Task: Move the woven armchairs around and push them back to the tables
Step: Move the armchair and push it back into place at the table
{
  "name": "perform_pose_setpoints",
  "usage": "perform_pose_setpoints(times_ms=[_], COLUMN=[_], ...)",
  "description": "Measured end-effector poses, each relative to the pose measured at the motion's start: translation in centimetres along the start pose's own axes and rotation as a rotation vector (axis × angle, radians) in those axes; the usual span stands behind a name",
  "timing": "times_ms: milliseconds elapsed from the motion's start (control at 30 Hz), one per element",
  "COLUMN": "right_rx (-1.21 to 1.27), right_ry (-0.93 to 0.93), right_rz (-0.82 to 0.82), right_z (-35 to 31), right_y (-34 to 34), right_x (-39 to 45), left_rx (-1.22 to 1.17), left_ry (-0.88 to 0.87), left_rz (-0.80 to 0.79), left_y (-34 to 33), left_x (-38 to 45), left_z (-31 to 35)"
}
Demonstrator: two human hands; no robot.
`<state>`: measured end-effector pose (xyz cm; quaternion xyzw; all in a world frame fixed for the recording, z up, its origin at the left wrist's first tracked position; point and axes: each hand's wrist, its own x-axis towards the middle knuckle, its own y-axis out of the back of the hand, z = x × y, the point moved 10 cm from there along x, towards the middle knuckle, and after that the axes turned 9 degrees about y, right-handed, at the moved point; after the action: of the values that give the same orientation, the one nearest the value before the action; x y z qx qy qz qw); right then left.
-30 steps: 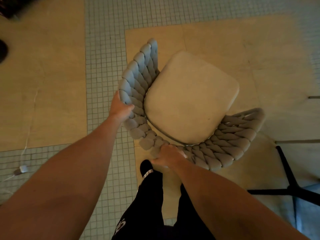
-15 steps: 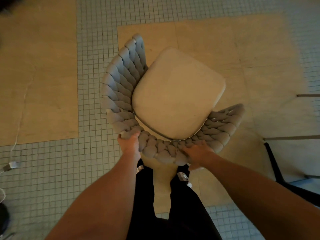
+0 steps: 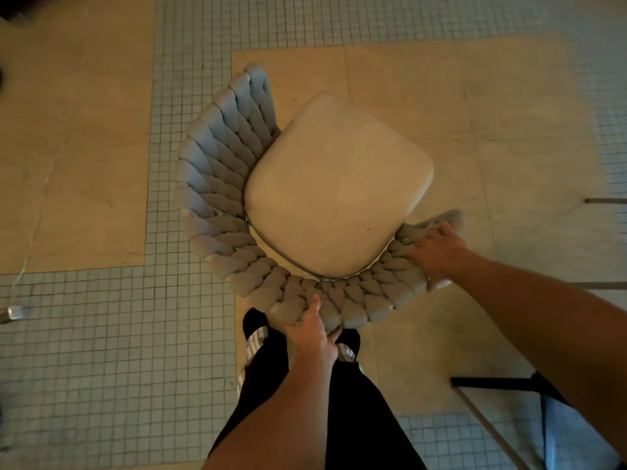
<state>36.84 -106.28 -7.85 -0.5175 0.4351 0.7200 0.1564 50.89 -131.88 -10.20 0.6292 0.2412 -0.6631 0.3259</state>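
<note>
Seen from above, a grey woven armchair (image 3: 217,171) with a pale seat cushion (image 3: 336,188) stands on the floor in front of me. My left hand (image 3: 314,330) grips the middle of its curved woven backrest, thumb on top and fingers under the rim. On the chair's right arm, my right hand (image 3: 432,254) holds the weave with its fingers spread over the top. My dark trouser legs and shoes show just below the backrest.
The floor is small grey-green tiles (image 3: 101,351) with large tan panels (image 3: 68,147). Black and pale furniture legs (image 3: 492,385) stand at the lower right, thin metal legs (image 3: 607,200) at the right edge. A white cable with a plug (image 3: 15,312) lies at the left.
My hands have shifted rightward along the backrest: the left from the back-left curve to the middle, the right from the middle out onto the right arm. The chair has turned slightly.
</note>
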Motion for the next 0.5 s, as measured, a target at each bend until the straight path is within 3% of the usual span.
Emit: perform_pose_setpoints(times_ms=[200,500], right_rx=[0.022,0.084], right_ry=[-0.043,-0.015], right_rz=[-0.006,-0.05], right_z=[4.7,2.6], right_y=[0.5,0.9], right_x=[1.1,0.5], left_rx=[-0.067,0.002], left_ry=[-0.077,-0.083], left_rz=[0.106,0.135], left_y=[-0.3,1.0], left_x=[1.0,2.6], left_z=[-0.6,1.3])
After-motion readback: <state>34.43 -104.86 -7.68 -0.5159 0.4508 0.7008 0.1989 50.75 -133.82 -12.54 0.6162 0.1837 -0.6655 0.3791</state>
